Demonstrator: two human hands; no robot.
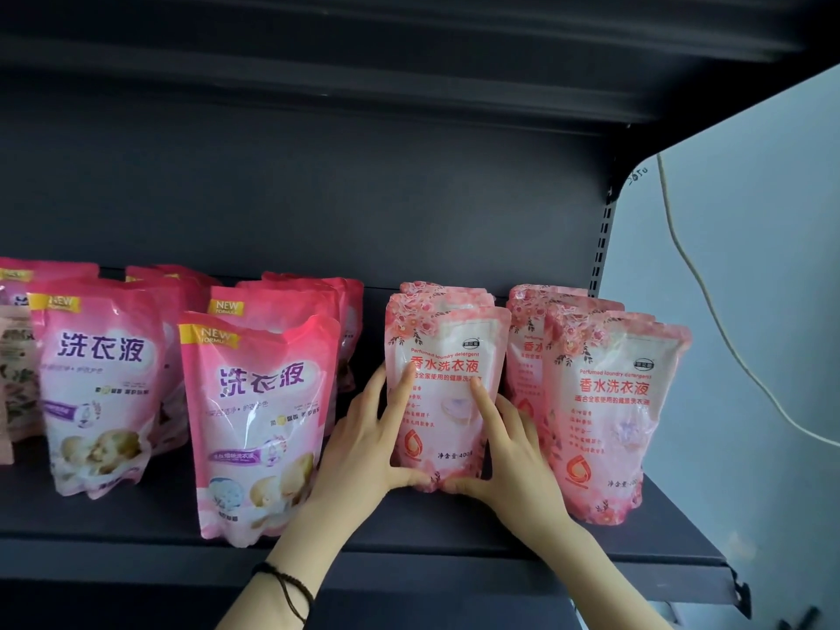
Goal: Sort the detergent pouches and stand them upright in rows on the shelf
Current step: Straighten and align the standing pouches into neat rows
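Detergent pouches stand in rows on the dark shelf. The deep pink pouches fill the left half of the frame and the pale floral kind stands in two rows at centre and right. The one in hand is the front pale pouch of the centre row, upright with two of its kind behind it.

The left grip is open: its fingers lie fairly straight against the pouch's front and left edge, and the thumb runs along the base. The right grip holds the pouch at its right edge, with the forefinger straight on the front, the other fingers tucked round the side and the thumb at the base.

The step appears to be squaring this pouch in its row. To do it well, press low near the base so the soft top does not buckle. Keep the face flat to the front and bring it level with the right-hand pale pouch, which stands nearer the shelf edge. Release both sides together, or the pouch may lean onto a neighbouring row.
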